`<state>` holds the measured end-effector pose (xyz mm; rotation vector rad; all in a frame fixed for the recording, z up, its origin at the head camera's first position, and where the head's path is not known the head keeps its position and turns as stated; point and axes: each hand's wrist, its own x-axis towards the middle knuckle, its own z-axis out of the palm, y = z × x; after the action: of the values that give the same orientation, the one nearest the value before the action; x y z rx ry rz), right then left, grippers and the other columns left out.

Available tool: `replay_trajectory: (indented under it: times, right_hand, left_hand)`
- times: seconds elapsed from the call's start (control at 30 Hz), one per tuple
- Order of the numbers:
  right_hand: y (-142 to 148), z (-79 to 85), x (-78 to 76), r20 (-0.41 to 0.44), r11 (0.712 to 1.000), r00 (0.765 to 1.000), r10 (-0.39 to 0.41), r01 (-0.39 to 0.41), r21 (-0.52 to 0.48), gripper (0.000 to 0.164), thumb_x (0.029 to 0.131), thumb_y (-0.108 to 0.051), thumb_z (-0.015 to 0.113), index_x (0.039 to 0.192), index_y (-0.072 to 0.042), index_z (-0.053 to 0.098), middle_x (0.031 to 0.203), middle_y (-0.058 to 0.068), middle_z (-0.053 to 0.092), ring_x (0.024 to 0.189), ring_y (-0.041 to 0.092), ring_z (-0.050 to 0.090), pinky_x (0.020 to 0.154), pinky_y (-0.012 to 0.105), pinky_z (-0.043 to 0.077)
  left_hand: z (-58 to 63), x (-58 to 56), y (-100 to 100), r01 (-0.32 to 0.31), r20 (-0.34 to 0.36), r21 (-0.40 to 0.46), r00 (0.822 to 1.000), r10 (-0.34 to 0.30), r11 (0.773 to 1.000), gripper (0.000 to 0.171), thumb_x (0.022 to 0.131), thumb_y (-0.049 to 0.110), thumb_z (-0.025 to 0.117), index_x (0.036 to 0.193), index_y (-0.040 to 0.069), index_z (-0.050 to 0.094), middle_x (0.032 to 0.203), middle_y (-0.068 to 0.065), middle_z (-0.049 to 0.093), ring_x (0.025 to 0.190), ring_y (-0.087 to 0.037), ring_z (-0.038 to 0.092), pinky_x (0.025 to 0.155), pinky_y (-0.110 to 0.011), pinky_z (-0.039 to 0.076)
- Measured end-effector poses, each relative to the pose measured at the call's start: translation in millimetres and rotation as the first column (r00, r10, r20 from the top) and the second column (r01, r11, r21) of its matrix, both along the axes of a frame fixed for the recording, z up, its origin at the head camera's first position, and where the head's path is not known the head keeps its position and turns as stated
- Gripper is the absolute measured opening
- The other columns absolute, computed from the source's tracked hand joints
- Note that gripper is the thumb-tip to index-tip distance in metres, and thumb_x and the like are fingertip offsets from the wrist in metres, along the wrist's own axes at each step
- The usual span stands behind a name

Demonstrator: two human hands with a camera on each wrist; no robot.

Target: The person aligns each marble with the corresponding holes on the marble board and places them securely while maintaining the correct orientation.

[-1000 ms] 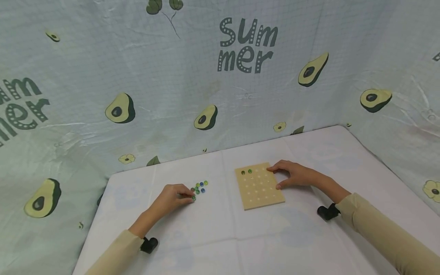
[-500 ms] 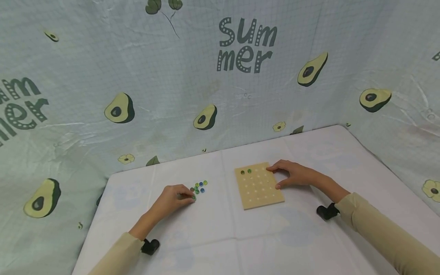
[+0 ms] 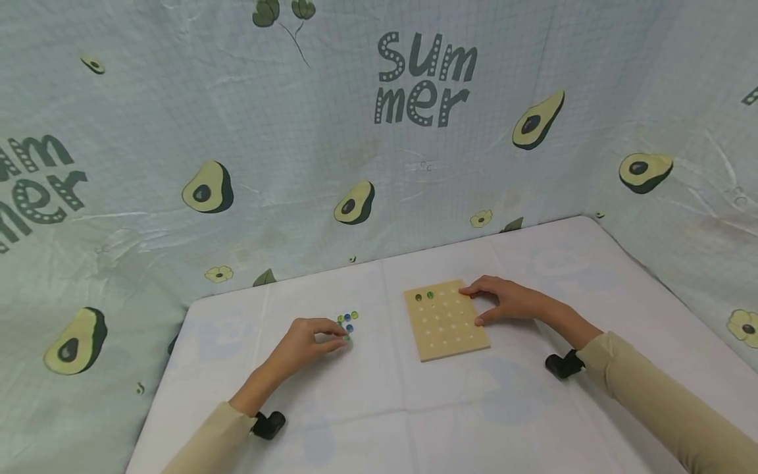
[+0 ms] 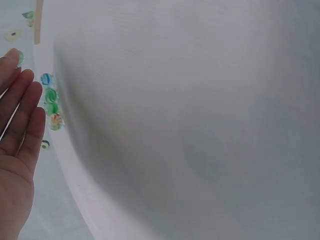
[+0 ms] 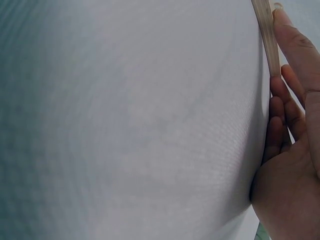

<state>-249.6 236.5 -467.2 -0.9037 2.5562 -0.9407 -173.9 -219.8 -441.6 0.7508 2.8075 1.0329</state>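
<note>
My left hand (image 3: 310,343) pinches a green glass marble (image 3: 347,338) between thumb and fingertips, close over the table. In the left wrist view that marble (image 4: 20,58) shows at the thumb tip. Past the fingers lie a blue-striped marble (image 4: 46,79), a green marble (image 4: 51,95) and an orange-streaked marble (image 4: 55,121). My right hand (image 3: 509,301) holds the right side of a square wooden board (image 3: 441,332), index finger near its far corner, thumb on the side edge. The board has rows of small hollows; a dark green marble (image 3: 418,297) and a green marble (image 3: 430,295) sit in its far row.
A white cloth (image 3: 379,382) covers the table. Behind it hangs a curtain (image 3: 284,145) printed with avocados and lettering. A yellow-green marble (image 3: 354,315) lies at the far end of the loose group, left of the board.
My left hand has moved slightly right with the green marble, now covering part of the loose group. My right hand and the board have stayed in place.
</note>
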Motion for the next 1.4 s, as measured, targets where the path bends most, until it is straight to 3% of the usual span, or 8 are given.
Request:
replay_trajectory:
  times: [0.23, 0.53, 1.17, 1.4]
  right_hand:
    - [0.6, -3.8, -0.4, 0.023, 1.0, 1.0, -0.018, 0.018, 0.001, 0.075, 0.083, -0.041, 0.084, 0.145, -0.009, 0.057, 0.14, 0.01, 0.056, 0.135, 0.034, 0.048, 0.114, 0.055, 0.036]
    - [1.8, -4.6, -0.6, 0.019, 1.0, 1.0, -0.015, 0.015, -0.002, 0.074, 0.083, -0.04, 0.084, 0.144, -0.009, 0.057, 0.139, 0.011, 0.057, 0.134, 0.034, 0.049, 0.113, 0.055, 0.037]
    - [2.1, -3.8, -0.4, 0.03, 1.0, 0.999, -0.019, 0.019, 0.003, 0.075, 0.082, -0.041, 0.084, 0.144, -0.01, 0.057, 0.14, 0.01, 0.056, 0.134, 0.034, 0.049, 0.113, 0.055, 0.037]
    - [1.5, -2.2, -0.4, -0.007, 1.0, 1.0, 0.009, -0.009, -0.001, 0.072, 0.084, -0.039, 0.083, 0.144, -0.009, 0.057, 0.139, 0.01, 0.057, 0.133, 0.034, 0.05, 0.111, 0.055, 0.038]
  left_hand:
    - [9.7, -0.2, 8.4, 0.043, -0.064, 0.014, 0.997, -0.041, 0.999, 0.014, 0.09, 0.018, 0.08, 0.103, 0.016, 0.08, 0.103, 0.006, 0.077, 0.099, -0.023, 0.07, 0.087, -0.045, 0.057]
    - [18.9, -4.7, 23.4, 0.046, -0.097, 0.049, 0.994, -0.041, 0.998, 0.016, 0.089, 0.016, 0.08, 0.104, 0.014, 0.08, 0.105, 0.003, 0.077, 0.102, -0.02, 0.072, 0.089, -0.048, 0.057]
    - [20.4, -17.4, 52.2, 0.091, -0.143, 0.056, 0.986, -0.082, 0.994, 0.016, 0.09, 0.016, 0.079, 0.106, 0.014, 0.079, 0.106, 0.004, 0.077, 0.107, -0.016, 0.07, 0.094, -0.038, 0.056]
    - [23.2, -18.9, 57.3, 0.097, -0.137, 0.078, 0.987, -0.085, 0.992, 0.015, 0.091, 0.017, 0.078, 0.106, 0.013, 0.079, 0.105, 0.003, 0.077, 0.106, -0.016, 0.071, 0.093, -0.044, 0.057]
